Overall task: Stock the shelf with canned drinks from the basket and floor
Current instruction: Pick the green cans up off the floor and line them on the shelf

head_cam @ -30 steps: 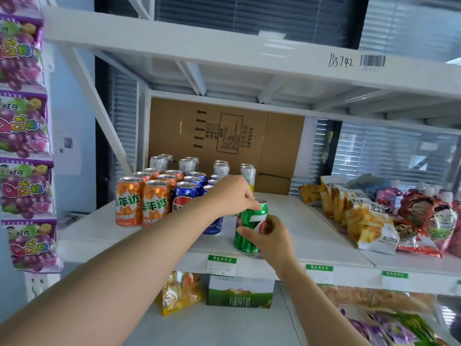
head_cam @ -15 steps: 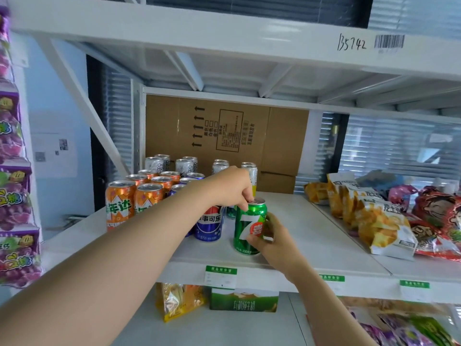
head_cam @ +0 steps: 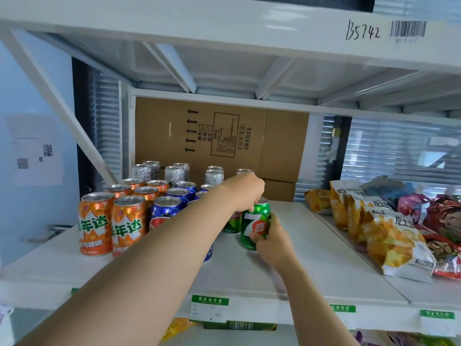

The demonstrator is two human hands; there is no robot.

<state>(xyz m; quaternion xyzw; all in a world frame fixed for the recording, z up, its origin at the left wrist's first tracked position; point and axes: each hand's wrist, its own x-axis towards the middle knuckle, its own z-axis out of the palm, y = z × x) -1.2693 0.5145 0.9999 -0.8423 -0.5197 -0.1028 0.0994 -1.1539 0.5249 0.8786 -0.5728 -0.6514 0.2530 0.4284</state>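
Placement of the green can (head_cam: 254, 227) on the shelf (head_cam: 324, 260) is judged to be at its finishing stage. The can stands upright on the board, right of the blue cans (head_cam: 166, 208) and just in front of a second green can (head_cam: 231, 224); whether the two touch cannot be told. Both hands are clamped on it. The left hand (head_cam: 245, 192) reaches over from above with fingers curled on the top rim. The right hand (head_cam: 270, 242) wraps the lower right side from the near side.

Change noted: a second ago the can stood close to the near edge, and its label showed mostly plain green with a slanted white patch. Half a second ago the mark was coming round. Now the "7" faces squarely near, and the can appears to sit farther in, lined up with the one behind.

Both hands keep the holds they had. The orange cans (head_cam: 112, 224) and silver cans (head_cam: 172, 173) stand as before. The snack bags (head_cam: 389, 236) at right are undisturbed. The view has drawn closer, and the hanging packs at far left have left it.

Finding: this can is as good as stocked, with only release outstanding. Basket and floor are out of view, so remaining stock cannot be assessed.
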